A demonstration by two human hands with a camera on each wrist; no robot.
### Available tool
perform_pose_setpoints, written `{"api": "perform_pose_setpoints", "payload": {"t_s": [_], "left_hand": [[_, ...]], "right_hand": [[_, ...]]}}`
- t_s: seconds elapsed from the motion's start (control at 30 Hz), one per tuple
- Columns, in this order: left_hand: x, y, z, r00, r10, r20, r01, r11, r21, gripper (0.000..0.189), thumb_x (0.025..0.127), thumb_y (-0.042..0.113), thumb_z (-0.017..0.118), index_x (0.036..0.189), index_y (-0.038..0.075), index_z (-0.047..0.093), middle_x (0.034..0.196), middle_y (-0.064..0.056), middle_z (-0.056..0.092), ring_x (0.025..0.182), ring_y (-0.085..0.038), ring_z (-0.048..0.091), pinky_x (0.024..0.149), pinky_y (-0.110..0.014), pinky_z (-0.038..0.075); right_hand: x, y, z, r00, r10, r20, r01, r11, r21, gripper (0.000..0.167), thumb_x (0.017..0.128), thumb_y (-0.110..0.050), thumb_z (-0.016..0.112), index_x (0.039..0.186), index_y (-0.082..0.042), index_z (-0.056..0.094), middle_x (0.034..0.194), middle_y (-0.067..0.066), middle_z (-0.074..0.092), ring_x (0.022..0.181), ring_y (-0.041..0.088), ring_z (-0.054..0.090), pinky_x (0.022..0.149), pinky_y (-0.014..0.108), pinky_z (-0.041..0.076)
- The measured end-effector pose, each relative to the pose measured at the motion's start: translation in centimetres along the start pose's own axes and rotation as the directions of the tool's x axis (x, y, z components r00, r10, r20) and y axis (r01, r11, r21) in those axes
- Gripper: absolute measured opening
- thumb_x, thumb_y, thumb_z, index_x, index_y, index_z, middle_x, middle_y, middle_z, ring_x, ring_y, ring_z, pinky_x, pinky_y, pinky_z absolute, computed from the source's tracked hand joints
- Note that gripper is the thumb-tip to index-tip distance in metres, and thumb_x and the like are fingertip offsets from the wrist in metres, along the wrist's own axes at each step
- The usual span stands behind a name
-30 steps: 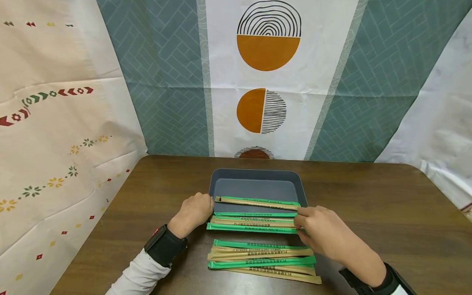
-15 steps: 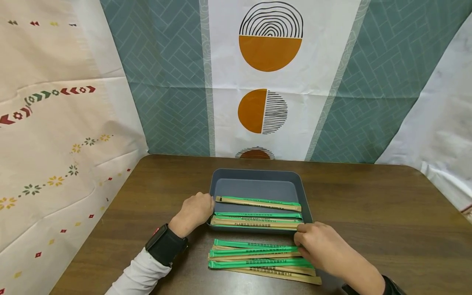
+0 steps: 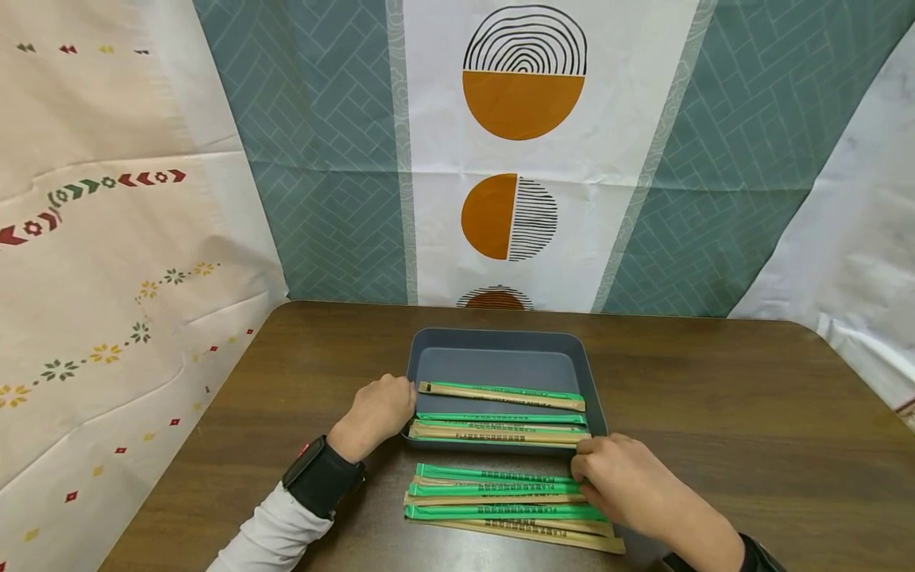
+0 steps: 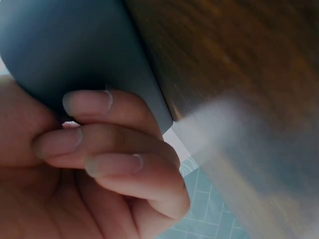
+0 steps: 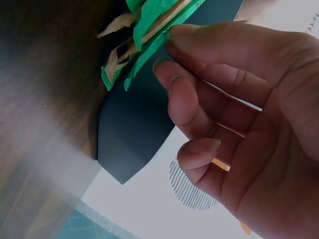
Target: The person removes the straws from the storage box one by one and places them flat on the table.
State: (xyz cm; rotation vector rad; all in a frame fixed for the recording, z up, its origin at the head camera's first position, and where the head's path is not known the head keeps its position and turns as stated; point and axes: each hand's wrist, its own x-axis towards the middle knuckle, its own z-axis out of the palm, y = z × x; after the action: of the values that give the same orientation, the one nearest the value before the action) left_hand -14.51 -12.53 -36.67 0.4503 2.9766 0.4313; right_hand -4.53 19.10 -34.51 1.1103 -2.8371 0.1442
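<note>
Long wrapped straws in green and tan paper lie in two groups. One group of straws (image 3: 493, 436) is inside the front of a dark grey tray (image 3: 500, 339), with two straws (image 3: 500, 395) farther back. The other is a pile (image 3: 511, 511) on the table before the tray. My left hand (image 3: 379, 405) grips the tray's left rim, its fingers curled in the left wrist view. My right hand (image 3: 629, 481) is over the pile's right end, by the tray's front right corner. In the right wrist view its thumb and forefinger pinch a green wrapped straw (image 5: 154, 52).
The brown wooden table (image 3: 715, 397) extends on both sides of the tray. A patterned cloth (image 3: 500, 238) hangs behind the table's far edge, and another printed cloth (image 3: 129, 334) hangs on the left.
My right hand has come down from the tray's front toward the pile. A green straw over the tray's front rim is gone from there; another green one now shows on the pile. The left hand stays.
</note>
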Motion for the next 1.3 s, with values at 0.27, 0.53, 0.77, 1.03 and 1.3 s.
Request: {"api": "perform_pose_setpoints", "payload": {"t_s": [0.27, 0.53, 0.77, 1.03, 1.3], "left_hand": [[0.0, 0.0, 0.2, 1.000, 0.001, -0.007, -0.001, 1.000, 0.017, 0.048, 0.102, 0.012, 0.047, 0.054, 0.012, 0.046, 0.049, 0.000, 0.026, 0.039, -0.013, 0.031, 0.040, -0.024, 0.022], [-0.2, -0.1, 0.2, 1.000, -0.009, 0.003, 0.009, 1.000, 0.012, 0.048, 0.102, 0.012, 0.047, 0.054, 0.013, 0.045, 0.049, 0.001, 0.026, 0.040, -0.013, 0.031, 0.041, -0.024, 0.022], [0.0, 0.0, 0.1, 1.000, -0.014, 0.021, 0.014, 1.000, 0.009, 0.047, 0.102, 0.012, 0.047, 0.055, 0.012, 0.045, 0.050, 0.000, 0.027, 0.041, -0.013, 0.032, 0.042, -0.025, 0.023], [-0.1, -0.1, 0.2, 1.000, -0.006, -0.004, 0.006, 1.000, 0.015, 0.045, 0.102, 0.012, 0.048, 0.056, 0.012, 0.048, 0.050, -0.001, 0.028, 0.041, -0.014, 0.034, 0.041, -0.025, 0.024], [0.0, 0.1, 0.1, 1.000, -0.010, -0.010, 0.010, 1.000, 0.014, 0.046, 0.102, 0.011, 0.047, 0.056, 0.012, 0.047, 0.050, -0.002, 0.029, 0.040, -0.015, 0.034, 0.041, -0.026, 0.024]], "right_hand": [[0.3, 0.9, -1.2, 0.998, 0.001, -0.059, 0.000, 1.000, 0.025, 0.027, 0.076, -0.004, 0.078, 0.067, -0.024, 0.062, 0.068, -0.015, 0.048, 0.057, -0.003, 0.038, 0.054, 0.023, 0.035], [1.7, 3.1, -2.6, 0.992, 0.056, -0.110, -0.053, 0.998, 0.030, 0.018, 0.072, -0.007, 0.084, 0.080, -0.017, 0.070, 0.080, -0.007, 0.062, 0.066, 0.008, 0.059, 0.054, 0.021, 0.046], [2.6, 4.8, -1.6, 0.986, 0.121, -0.112, -0.123, 0.992, -0.009, 0.019, 0.072, -0.008, 0.084, 0.086, -0.013, 0.072, 0.085, 0.000, 0.064, 0.073, 0.015, 0.061, 0.054, 0.022, 0.045], [4.0, 6.0, -0.2, 0.995, 0.060, -0.081, -0.061, 0.998, -0.016, 0.014, 0.075, -0.004, 0.081, 0.076, -0.013, 0.070, 0.074, -0.003, 0.062, 0.065, 0.011, 0.056, 0.055, 0.024, 0.043], [5.1, 6.1, 0.2, 0.998, 0.048, -0.041, -0.048, 0.999, -0.009, 0.046, 0.078, 0.001, 0.077, 0.060, -0.019, 0.039, 0.062, -0.010, 0.020, 0.055, 0.004, 0.022, 0.053, 0.023, 0.019]]}}
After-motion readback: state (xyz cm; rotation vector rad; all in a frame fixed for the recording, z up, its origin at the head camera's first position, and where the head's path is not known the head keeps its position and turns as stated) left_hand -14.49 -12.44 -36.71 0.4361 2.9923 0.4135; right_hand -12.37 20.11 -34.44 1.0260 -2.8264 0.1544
